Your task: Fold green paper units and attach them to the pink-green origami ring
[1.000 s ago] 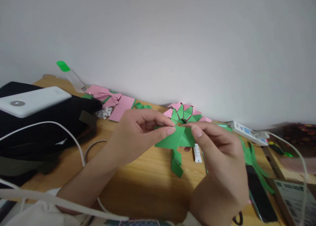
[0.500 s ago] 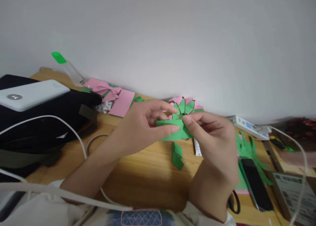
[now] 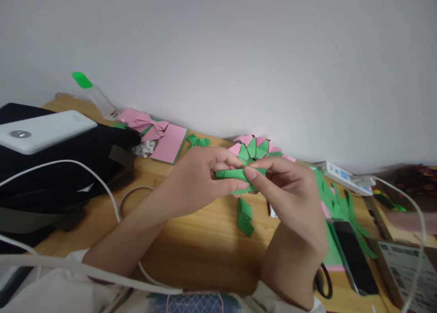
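A folded strip of green paper (image 3: 228, 173) is held above the table between both hands. My left hand (image 3: 201, 181) pinches its left part, thumb in front and fingers behind. My right hand (image 3: 290, 190) grips the right part, with the thumb pressing near the middle of the upper edge. Below the strip, a small folded green paper piece (image 3: 245, 218) lies on the wood. Just behind my hands sits a pink and green folded paper flower (image 3: 252, 148), partly hidden by my fingers.
Pink paper sheets (image 3: 170, 142) and a small green folded piece (image 3: 198, 141) lie at the back. At left, a white power bank (image 3: 48, 130) rests on a black bag (image 3: 68, 181). On the right are a phone (image 3: 354, 256), green paper scraps (image 3: 341, 206) and a power strip (image 3: 344, 176).
The green paper's upper edge has been bent over toward me, so the strip looks narrower. My right hand has shifted slightly left.
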A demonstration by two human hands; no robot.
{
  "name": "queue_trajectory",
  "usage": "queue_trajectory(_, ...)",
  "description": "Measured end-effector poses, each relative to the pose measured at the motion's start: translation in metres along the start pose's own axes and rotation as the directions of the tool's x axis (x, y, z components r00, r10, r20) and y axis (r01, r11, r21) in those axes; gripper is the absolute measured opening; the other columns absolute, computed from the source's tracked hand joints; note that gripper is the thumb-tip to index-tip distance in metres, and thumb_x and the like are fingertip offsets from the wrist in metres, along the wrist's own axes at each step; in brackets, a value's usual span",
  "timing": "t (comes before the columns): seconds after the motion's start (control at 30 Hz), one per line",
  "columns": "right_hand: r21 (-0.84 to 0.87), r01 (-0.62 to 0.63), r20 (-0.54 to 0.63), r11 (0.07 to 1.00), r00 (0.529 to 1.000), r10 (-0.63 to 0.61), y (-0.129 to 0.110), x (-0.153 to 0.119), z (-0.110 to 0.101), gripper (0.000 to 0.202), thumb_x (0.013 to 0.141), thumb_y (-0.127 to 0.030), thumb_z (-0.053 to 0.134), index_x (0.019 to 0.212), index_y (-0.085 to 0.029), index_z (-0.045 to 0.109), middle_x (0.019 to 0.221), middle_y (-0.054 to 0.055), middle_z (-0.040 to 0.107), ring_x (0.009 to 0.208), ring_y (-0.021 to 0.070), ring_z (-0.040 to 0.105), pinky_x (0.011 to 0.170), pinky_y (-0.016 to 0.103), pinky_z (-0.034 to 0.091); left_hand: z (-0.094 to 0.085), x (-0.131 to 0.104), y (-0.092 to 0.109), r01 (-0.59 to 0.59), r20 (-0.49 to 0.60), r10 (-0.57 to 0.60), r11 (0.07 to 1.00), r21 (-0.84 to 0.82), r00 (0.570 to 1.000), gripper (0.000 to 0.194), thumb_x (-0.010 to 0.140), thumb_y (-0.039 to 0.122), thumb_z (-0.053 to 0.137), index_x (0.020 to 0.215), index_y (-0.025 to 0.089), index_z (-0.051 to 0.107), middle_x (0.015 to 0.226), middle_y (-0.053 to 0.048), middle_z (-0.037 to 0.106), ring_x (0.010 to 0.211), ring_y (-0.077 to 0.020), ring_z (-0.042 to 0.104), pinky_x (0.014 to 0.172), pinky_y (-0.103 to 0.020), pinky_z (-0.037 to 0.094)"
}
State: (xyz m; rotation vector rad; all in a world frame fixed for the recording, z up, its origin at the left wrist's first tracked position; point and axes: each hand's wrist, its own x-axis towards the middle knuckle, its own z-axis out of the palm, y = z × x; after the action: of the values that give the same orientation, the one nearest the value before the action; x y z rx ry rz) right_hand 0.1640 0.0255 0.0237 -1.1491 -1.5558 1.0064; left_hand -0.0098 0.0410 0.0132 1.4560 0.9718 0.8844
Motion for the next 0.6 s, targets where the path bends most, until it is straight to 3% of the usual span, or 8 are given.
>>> queue_trajectory(0.13,-0.045,0.033,-0.018,0.998,0.999,-0.034,0.0000,-0.0038,-0.0026,0.009,0.081,-0.021,0.070,0.072,-0.020,0.071,0.058,-0.005,0.061,0.048,0.0057,0.045,0.044,0.020,0.039,-0.0043,-0.0018,0.0026,-0.072,0.011,0.071,0.980,0.186,0.997,0.027,0.086,0.033,0.059,0.065,0.018,0.066,0.056,0.001,0.058,0.050,-0.0106,0.048,0.046,-0.021,0.034)
queue_trajectory(0.23,-0.022,0.046,-0.024,0.999,0.999,-0.046,-0.0013,-0.0042,-0.0017,0.009,0.082,-0.020,0.069,0.073,-0.021,0.071,0.056,-0.006,0.058,0.044,0.0044,0.039,0.042,0.019,0.037,-0.0033,-0.0018,0.0051,-0.123,-0.016,0.129,0.971,0.204,0.991,0.028,0.086,0.030,0.058,0.061,0.017,0.063,0.053,0.003,0.050,0.050,-0.0093,0.041,0.045,-0.022,0.029)
queue_trajectory(0.3,0.015,0.040,-0.049,0.999,0.998,-0.039,-0.0012,-0.0038,-0.0008,0.007,0.082,-0.020,0.069,0.075,-0.021,0.071,0.057,-0.006,0.059,0.044,0.0052,0.043,0.042,0.019,0.038,-0.0009,-0.0007,0.0068,-0.146,-0.053,0.160,0.969,0.201,0.986,0.027,0.085,0.026,0.057,0.060,0.017,0.062,0.054,0.003,0.049,0.050,-0.0085,0.041,0.045,-0.021,0.029)
queue_trajectory(0.43,0.195,-0.003,-0.080,0.981,0.997,0.019,0.0032,-0.0025,-0.0019,0.012,0.086,-0.032,0.067,0.080,-0.023,0.073,0.057,-0.004,0.062,0.049,0.0088,0.054,0.046,0.021,0.045,0.0032,0.0029,0.0079,-0.197,-0.164,0.207,0.977,0.075,0.964,0.023,0.084,0.023,0.059,0.063,0.016,0.062,0.057,0.004,0.054,0.051,-0.0072,0.045,0.046,-0.018,0.033)
queue_trajectory(0.5,0.312,-0.026,-0.050,0.950,0.998,0.044,0.0057,-0.0011,-0.0037,0.021,0.090,-0.037,0.062,0.080,-0.023,0.073,0.059,-0.002,0.064,0.051,0.0103,0.057,0.048,0.023,0.047,0.0041,0.0041,0.0071,-0.174,-0.193,0.163,0.984,-0.040,0.968,0.019,0.083,0.022,0.060,0.065,0.015,0.063,0.058,0.003,0.058,0.051,-0.0074,0.050,0.046,-0.018,0.037)
queue_trajectory(0.6,0.417,-0.078,0.042,0.906,0.997,0.067,0.0063,0.0017,-0.0062,0.031,0.091,-0.037,0.059,0.069,-0.020,0.072,0.057,0.001,0.064,0.052,0.0126,0.059,0.048,0.025,0.047,0.0053,0.0045,0.0053,-0.084,-0.131,0.050,0.960,-0.266,0.990,0.008,0.079,0.019,0.064,0.072,0.015,0.064,0.059,0.003,0.066,0.052,-0.0102,0.062,0.050,-0.019,0.048)
